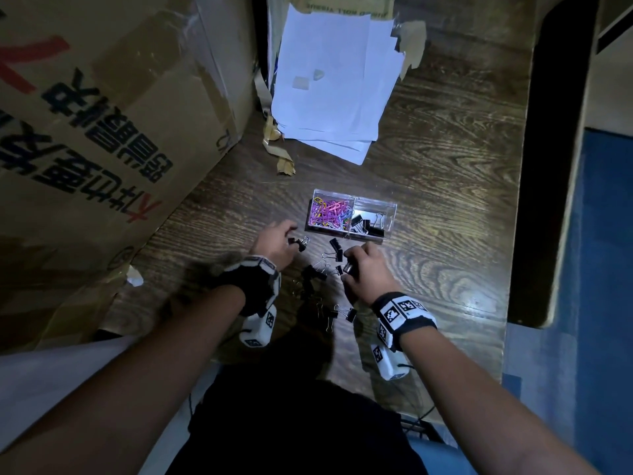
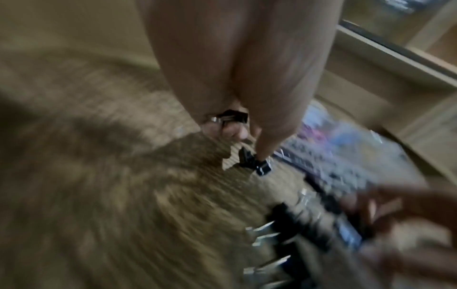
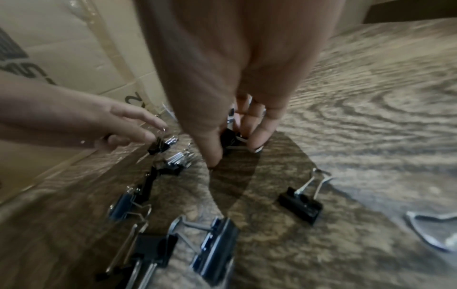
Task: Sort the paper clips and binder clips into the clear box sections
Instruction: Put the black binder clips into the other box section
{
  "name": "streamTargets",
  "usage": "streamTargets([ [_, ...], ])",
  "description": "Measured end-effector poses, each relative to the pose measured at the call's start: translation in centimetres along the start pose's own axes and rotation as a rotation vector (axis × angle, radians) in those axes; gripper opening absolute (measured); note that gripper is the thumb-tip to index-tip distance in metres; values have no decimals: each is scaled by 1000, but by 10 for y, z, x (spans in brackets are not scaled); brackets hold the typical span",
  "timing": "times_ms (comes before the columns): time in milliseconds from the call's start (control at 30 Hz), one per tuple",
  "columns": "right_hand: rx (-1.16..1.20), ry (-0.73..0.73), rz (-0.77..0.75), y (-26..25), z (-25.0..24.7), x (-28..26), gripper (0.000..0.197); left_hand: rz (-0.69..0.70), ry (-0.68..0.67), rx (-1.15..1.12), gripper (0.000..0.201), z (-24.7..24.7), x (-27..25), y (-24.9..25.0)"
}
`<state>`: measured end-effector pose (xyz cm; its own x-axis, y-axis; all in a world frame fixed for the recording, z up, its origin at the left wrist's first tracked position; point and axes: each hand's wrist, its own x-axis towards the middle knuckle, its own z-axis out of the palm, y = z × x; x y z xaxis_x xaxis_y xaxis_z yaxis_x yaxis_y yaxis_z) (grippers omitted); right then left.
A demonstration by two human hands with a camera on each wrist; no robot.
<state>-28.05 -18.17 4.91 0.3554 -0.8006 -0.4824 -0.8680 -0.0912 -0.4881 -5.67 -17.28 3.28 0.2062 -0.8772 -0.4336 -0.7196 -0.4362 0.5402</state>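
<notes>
Both my hands are down among the black binder clips.

My left hand [image 1: 275, 243] pinches one binder clip [image 1: 300, 244]; my right hand [image 1: 368, 274] curls its fingers around another clip [image 3: 230, 137] on the wooden table [image 1: 445, 186]. The clear box [image 1: 352, 214] sits just beyond (coloured paper clips [image 1: 329, 214] left section, binder clips right).

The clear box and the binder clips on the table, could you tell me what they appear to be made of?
Clear box: probably hard glossy plastic; see-through walls with bright edges. Binder clips: seemingly metal, with black-coated bodies and bare shiny wire handles that glint. Table: wood or wood-look laminate, with printed-looking grain and sheen.
</notes>
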Motion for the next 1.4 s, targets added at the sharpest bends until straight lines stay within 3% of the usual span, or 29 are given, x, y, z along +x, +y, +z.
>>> streamTargets([
  [100, 22, 12, 14, 2, -4, 1, 39, 100, -47, 89, 27, 8, 2, -3],
  [433, 53, 21, 83, 22, -4, -6, 19, 164, 25, 158, 23, 11, -15, -21],
  [533, 162, 47, 62, 32, -7, -6, 13, 169, -45, 126, 18, 8, -18, -28],
  [633, 361, 76, 144, 38, -15, -8, 12, 83, -127, 115, 18, 3, -22, -26],
  [733, 605, 178, 158, 36, -28, -8, 15, 126, -75, 86, 12, -4, -23, -8],
  [833, 679, 277, 123, 26, -46, -1, 8, 217, -64, -27, 19, -9, -21, 36],
  [900, 700, 326, 126, 21, -55, 9, 9, 183, -74, -130, 21, -5, -15, 70],
  [1067, 685, 372, 166, 16, -63, 20, 12, 69, -92, -380, 24, 17, 9, 129],
  [1200, 524, 406, 75, 20, -60, 6, 26, 5, -105, -493, 24, 26, 15, 134],
  [1300, 422, 388, 31, 26, -54, -8, 26, 134, -2, -398, 19, 23, 3, 118],
  [1400, 322, 166, 49, 37, -50, -20, 21, 316, 25, -237, 13, 14, -17, 87],
])
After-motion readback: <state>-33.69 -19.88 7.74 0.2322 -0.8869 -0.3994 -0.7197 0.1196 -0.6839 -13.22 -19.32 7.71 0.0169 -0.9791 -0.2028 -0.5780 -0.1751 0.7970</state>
